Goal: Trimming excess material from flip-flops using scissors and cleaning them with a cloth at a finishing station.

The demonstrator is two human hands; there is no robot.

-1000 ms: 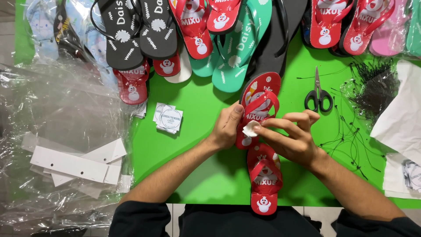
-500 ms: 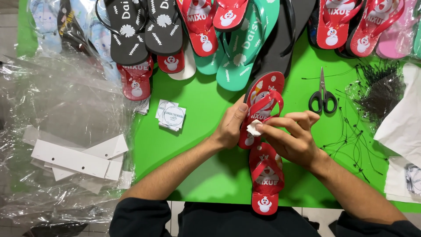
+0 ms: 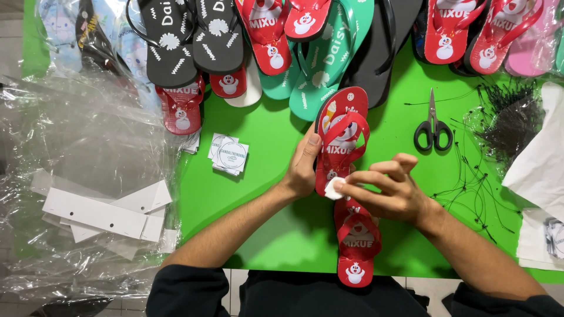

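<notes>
I see both hands over the green table [image 3: 276, 235], meeting at a pair of red flip-flops laid toe to heel.

Left hand [image 3: 302, 167]: fingers loosely curled, thumb up, pressed against the left edge of the upper red flip-flop [image 3: 341, 138]. It steadies the sole rather than closing around it.

Right hand [image 3: 390, 191]: index finger and thumb pinched narrow on a small white tag [image 3: 333, 189], held right at the heel of the upper flip-flop, where it meets the lower red flip-flop [image 3: 355, 243]. The other fingers are fanned out above. I cannot tell whether the tag is fixed to the sole or only lying against it.

The lower flip-flop runs from under the right hand toward the near table edge, strap up.

Left of the left hand, close by: a small stack of white square cards [image 3: 229, 154]. Further left: crumpled clear plastic sheeting [image 3: 88, 147] with white cardboard strips [image 3: 100, 214] under it.

Right of the right hand, apart from it: black-handled scissors [image 3: 433, 129], blades shut, pointing away. Beyond them a tangle of thin black ties [image 3: 511, 123], some strands trailing near the right wrist, then white paper [image 3: 540, 164].

Past both hands: a row of flip-flops [image 3: 329, 53], black, red, teal and pink, overlapping.
</notes>
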